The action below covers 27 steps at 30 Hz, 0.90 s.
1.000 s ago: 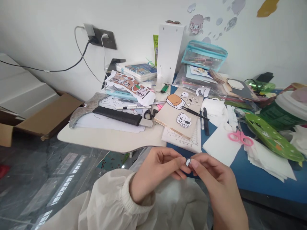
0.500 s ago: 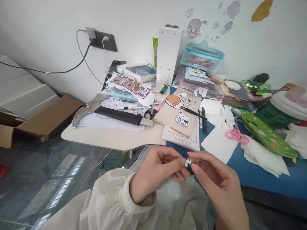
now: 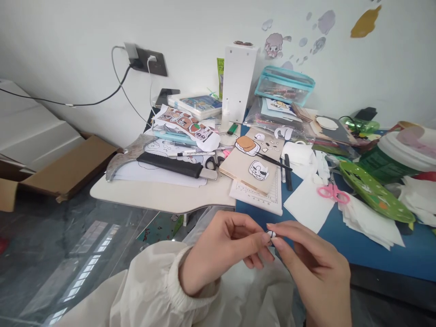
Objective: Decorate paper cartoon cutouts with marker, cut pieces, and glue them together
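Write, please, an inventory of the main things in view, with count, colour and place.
small cut-out: 1, black and white, lower middle
board: 1, beige, middle
black-handled tool: 1, black, left of board
pink scissors: 1, pink handles, right of board
white papers: several, white, right of board
green tray: 1, green, right
tub: 1, green and white, far right
pouch: 1, clear with blue edges, back
upright casing: 1, white, by the wall
cardboard box: 1, brown, left
left hand: 1, bare, at cut-out's left
right hand: 1, bare, at cut-out's right
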{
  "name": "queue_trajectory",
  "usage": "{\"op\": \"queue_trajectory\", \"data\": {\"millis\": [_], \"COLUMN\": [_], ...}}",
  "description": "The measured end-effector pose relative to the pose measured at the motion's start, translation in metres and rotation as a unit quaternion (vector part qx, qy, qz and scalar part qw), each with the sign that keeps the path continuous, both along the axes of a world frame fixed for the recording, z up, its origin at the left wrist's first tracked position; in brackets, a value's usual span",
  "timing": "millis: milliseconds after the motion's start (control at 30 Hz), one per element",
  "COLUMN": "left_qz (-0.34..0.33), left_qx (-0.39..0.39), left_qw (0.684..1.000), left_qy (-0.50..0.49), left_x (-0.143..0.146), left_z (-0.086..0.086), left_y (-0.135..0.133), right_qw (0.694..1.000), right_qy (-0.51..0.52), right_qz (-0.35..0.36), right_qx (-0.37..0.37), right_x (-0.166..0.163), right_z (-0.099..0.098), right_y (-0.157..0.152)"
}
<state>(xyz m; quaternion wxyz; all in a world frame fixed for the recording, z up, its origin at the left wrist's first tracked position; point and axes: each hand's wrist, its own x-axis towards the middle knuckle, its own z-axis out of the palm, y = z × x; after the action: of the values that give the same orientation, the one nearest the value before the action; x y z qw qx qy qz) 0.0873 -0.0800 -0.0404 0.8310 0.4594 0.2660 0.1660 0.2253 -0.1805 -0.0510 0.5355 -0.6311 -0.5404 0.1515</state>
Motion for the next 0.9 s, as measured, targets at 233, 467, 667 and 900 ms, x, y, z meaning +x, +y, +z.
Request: {"op": "queue_trajectory", "data": {"millis": [233,467,667,900], "left_qz": [0.012,0.012,0.006,-0.012], "left_qx": [-0.003,-0.006,-0.005,-0.001], "left_qw": [1.0,1.0,1.0,1.0], "left_qy": [-0.01,-0.022,-0.024,-0.029], "left_x": [0.0007,0.0016,0.0001,-0.0005], "left_z": [0.0017,0.0041,0.0068,0.0097], "left_y": [-0.0018,-0.0033,-0.0045,-0.0061], "right_qw": [1.0,1.0,0.999,0.999], "right_qy": [0.001,0.021,0.016,0.01], "right_qz": [0.0,0.013,0.029,0.028], "right_qx": [0.0,0.01,0.025,0.032], "right_x": [-0.0014,-0.0026,-0.0022,-0.0005], "right_z": [-0.0011,-0.0013,0.0,0.0024], "right_y": [-0.0012,0.0007,-0.0023,-0.0044]}}
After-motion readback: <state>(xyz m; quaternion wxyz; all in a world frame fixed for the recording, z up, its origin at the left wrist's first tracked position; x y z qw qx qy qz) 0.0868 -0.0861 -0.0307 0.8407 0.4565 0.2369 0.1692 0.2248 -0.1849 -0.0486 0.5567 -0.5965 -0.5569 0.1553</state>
